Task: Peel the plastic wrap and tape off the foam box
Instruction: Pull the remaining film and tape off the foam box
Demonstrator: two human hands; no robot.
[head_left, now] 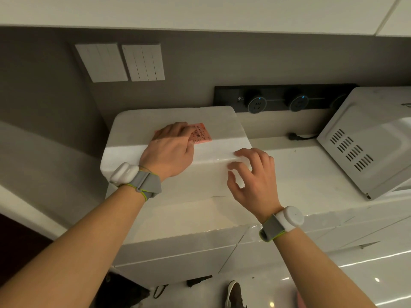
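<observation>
- Head view: the foam box [222, 121] sits on the counter [300, 174], with a microwave [367, 138] at its 3 o'clock.
- The left hand [171, 150] lies flat on the box top, fingers pressed together over a pink label [203, 133].
- The right hand [255, 181], fingers spread and bent, touches the tape [213, 161] at the box's 4 o'clock.

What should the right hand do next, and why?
Probably scrape up an edge of the glossy clear tape strip with the fingers of the right hand: they touch it, none looks lifted, and the left hand rests flat on the white foam box.
</observation>
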